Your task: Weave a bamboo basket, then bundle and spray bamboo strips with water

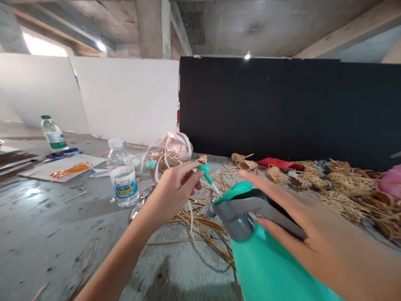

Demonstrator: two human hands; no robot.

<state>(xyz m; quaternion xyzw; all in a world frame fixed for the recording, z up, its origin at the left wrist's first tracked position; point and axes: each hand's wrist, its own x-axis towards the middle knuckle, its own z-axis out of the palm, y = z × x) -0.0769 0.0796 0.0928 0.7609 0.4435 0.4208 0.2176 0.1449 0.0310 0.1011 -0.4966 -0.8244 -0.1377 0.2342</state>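
Pinching the sprayer's teal nozzle (205, 169), the left hand (175, 188) steadies it; the right hand (313, 238) lies spread over the spray bottle (266, 263), bamboo strips (200, 225) littering the desk (46, 225).

Turquoise spray bottle (269, 267) with grey trigger (250, 207), tan woven baskets (313, 180), pink bag (177, 146), blue-labelled water bottle (123, 175), grey tabletop (46, 225), black board (288, 108)
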